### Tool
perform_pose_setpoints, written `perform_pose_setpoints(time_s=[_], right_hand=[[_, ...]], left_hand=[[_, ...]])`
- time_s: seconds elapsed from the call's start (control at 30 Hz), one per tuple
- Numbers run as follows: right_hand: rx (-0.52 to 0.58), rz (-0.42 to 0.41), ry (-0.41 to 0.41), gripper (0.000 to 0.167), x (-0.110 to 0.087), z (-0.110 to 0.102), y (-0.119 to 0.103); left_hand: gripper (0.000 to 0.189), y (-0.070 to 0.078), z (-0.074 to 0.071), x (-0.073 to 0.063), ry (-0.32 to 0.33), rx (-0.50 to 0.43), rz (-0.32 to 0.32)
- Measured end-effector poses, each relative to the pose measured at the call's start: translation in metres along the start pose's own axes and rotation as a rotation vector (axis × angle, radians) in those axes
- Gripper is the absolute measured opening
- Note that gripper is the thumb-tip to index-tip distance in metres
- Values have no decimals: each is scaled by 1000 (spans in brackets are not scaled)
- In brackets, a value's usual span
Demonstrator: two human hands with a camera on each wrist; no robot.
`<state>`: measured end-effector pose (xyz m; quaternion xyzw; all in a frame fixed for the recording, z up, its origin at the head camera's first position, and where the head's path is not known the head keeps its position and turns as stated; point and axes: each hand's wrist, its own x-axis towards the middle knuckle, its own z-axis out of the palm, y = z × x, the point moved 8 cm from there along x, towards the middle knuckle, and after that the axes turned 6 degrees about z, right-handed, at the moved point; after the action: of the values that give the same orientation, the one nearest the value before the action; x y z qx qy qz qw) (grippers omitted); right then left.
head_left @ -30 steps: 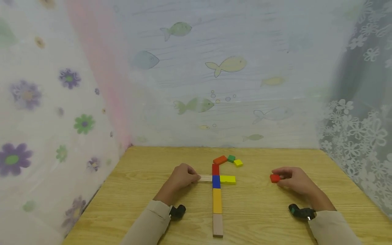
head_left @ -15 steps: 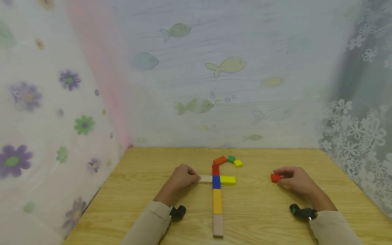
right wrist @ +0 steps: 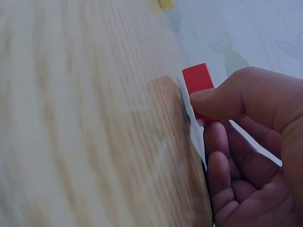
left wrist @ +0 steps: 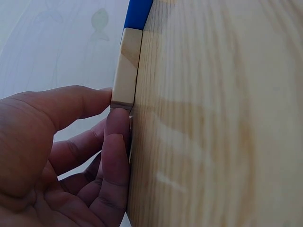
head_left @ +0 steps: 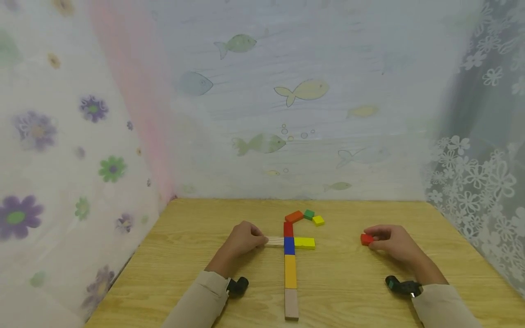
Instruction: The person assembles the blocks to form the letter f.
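Observation:
In the head view my left hand (head_left: 245, 238) is at the outer end of a plain wooden block (head_left: 275, 241). Thumb and forefinger hold that end, and the left wrist view shows the wooden block (left wrist: 127, 66) flat on the table, meeting a blue block (left wrist: 137, 14). Out to the right, my right hand (head_left: 395, 243) pinches a small red block (head_left: 366, 239). The right wrist view has this red block (right wrist: 198, 79) between thumb and fingers, just above the tabletop. Its lower end is partly covered by the thumb.
Below the blue block (head_left: 289, 246) run an orange-yellow block (head_left: 290, 272) and a pale brown block (head_left: 291, 304). A yellow block (head_left: 305, 243) extends right. Above, a red block (head_left: 288, 229) leads to orange-red (head_left: 294, 216), green (head_left: 309, 214) and yellow (head_left: 318, 220) blocks in a curve. Curtains surround the table.
The right hand, still pinching the red block, has shifted very slightly left. The left hand and the laid blocks stay in place, while the head view has tilted up a little.

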<state>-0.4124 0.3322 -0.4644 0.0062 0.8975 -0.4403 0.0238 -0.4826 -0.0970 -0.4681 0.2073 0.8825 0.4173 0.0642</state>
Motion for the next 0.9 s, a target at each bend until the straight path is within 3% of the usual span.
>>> perform_pose_setpoints(time_s=[0.23,0.47,0.9], right_hand=[[-78,4,41,46,2,3,-9],[-155,-17,73,42,9,15,-33],[-99,-25,97,36,30,43,-58]], left_hand=[[17,1,1,0,5,1,8],[16,1,0,-1,-1,3,7],[16,1,0,-2,3,-18,3]])
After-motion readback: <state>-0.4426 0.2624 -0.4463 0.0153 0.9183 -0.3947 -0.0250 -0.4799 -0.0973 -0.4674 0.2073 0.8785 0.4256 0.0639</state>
